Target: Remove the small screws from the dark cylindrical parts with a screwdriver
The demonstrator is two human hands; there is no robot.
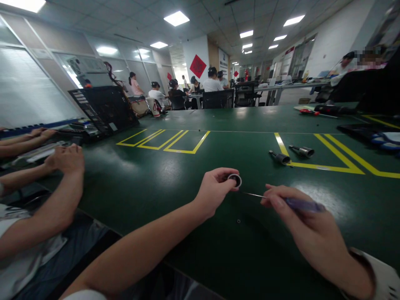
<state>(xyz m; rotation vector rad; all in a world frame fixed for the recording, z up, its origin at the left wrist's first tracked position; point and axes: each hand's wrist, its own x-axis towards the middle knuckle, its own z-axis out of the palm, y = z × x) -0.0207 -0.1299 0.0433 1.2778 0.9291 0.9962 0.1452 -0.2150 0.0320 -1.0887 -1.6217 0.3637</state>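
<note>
My left hand (215,189) is closed around a small round metal part (235,180), its open ring end facing right. In my right hand (300,212) is a thin screwdriver with a purple handle (304,205), its shaft pointing left toward the metal part. The tip ends just below and right of the ring; whether it touches is unclear. A tiny nut-like piece (238,221) lies on the green table (140,187) below my hands. Two dark metal cup-shaped parts with stems (280,157) (302,151) lie farther back on the right.
Yellow tape outlines (179,151) mark the table. A black computer case (104,108) stands back left, and a red screwdriver (309,111) lies back right. Other people's arms (67,171) rest along the left edge. Blue-handled items (386,139) and dark objects sit at the right edge.
</note>
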